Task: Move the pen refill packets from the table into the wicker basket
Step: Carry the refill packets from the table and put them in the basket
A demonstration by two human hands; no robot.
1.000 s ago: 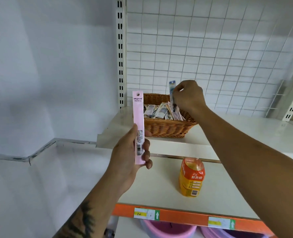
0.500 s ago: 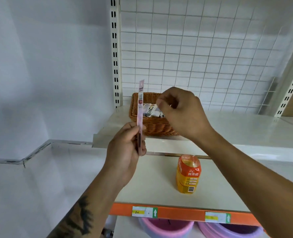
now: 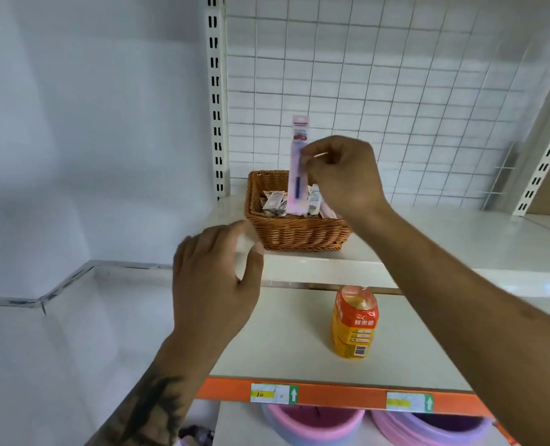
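Above the wicker basket, the right hand pinches a pink refill packet upright; the left hand hangs loosely open, empty.

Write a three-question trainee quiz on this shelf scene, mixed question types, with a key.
1. True or false: the right hand holds the pink pen refill packet upright over the wicker basket.
2. Multiple choice: the orange drink bottle stands on A) the basket's shelf, B) the shelf below it, C) inside the basket.
3. Fill in: the left hand is ____ of any packet.

Key: 1 true; 2 B; 3 empty.
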